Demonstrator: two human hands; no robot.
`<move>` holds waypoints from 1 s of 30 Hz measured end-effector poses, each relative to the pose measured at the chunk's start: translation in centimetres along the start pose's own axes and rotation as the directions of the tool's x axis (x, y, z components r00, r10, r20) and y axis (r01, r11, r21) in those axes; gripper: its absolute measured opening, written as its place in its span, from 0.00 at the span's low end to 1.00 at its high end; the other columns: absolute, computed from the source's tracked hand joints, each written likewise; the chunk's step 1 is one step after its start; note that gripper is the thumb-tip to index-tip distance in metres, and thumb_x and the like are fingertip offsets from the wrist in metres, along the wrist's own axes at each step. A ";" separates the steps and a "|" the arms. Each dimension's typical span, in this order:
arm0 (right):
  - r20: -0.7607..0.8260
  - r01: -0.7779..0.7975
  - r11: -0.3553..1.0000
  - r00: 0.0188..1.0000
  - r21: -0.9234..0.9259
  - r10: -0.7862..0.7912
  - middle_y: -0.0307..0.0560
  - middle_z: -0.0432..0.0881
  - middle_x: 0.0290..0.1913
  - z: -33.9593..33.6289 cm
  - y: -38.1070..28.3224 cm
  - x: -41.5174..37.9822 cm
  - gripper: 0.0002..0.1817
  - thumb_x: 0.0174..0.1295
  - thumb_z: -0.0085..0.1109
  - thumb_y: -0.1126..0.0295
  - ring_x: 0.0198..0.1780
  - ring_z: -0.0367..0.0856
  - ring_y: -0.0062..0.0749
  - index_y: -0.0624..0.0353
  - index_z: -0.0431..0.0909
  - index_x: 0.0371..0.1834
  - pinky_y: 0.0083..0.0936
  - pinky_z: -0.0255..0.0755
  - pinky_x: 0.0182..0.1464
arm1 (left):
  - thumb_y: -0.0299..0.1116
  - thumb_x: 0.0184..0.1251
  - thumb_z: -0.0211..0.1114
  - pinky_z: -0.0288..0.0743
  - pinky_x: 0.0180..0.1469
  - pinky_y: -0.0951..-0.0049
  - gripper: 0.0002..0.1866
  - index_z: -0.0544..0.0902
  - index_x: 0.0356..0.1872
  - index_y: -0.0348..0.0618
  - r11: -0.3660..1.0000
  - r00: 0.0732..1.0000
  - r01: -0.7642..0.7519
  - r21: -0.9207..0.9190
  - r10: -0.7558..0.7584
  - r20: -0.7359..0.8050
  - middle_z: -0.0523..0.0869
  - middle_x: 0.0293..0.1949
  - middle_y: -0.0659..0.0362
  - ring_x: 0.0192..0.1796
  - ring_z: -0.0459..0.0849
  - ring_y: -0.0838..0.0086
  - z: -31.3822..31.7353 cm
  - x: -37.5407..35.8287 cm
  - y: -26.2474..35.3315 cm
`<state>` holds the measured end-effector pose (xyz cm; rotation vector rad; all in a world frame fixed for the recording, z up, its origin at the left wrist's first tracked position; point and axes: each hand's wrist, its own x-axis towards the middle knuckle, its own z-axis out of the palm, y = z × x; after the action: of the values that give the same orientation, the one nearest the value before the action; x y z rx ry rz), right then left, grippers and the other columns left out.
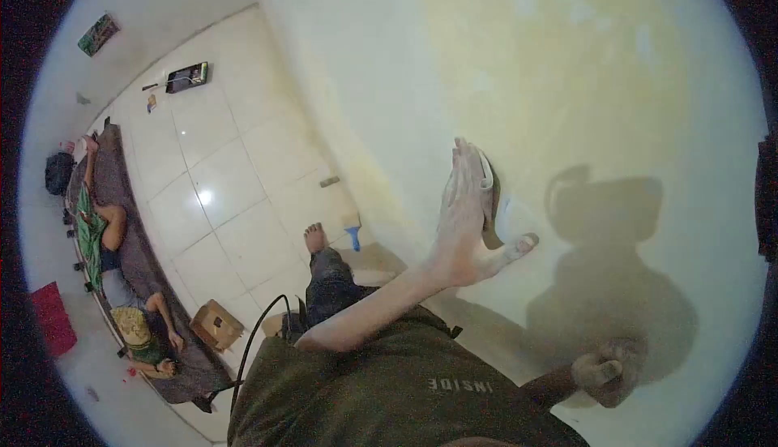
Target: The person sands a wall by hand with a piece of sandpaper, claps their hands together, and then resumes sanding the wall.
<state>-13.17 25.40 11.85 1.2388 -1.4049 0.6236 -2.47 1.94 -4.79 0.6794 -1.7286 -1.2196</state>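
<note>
One pale, bent piece (487,171) sat under our flat left hand (466,232), maybe to pin it to the wall (567,98); we couldn't tell if our curled right hand (601,372) held anything.

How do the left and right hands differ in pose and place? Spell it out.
The left hand holds its fingers straight, thumb spread aside; the right hand has its fingers curled in.
The left hand is near the middle of the view; the right hand is lower and farther right.
Both are bare, against the wall as backdrop.
</note>
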 end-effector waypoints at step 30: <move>-0.208 -0.215 0.975 0.953 0.046 0.220 0.49 0.83 0.39 6.3 0.6 -7.0 0.14 0.71 0.60 0.61 0.37 0.85 0.45 0.62 0.82 0.43 0.49 0.84 0.46 | 0.63 0.65 0.68 0.32 0.85 0.44 0.68 0.36 0.79 0.14 0.947 0.991 0.074 -0.312 -0.105 -0.083 0.36 0.81 0.21 0.85 0.34 0.32 -5.1 7.2 -5.8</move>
<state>-17.24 22.31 3.90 1.0088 -1.3664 0.8995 -1.50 -8.35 -7.01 0.6226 -1.3978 -1.4564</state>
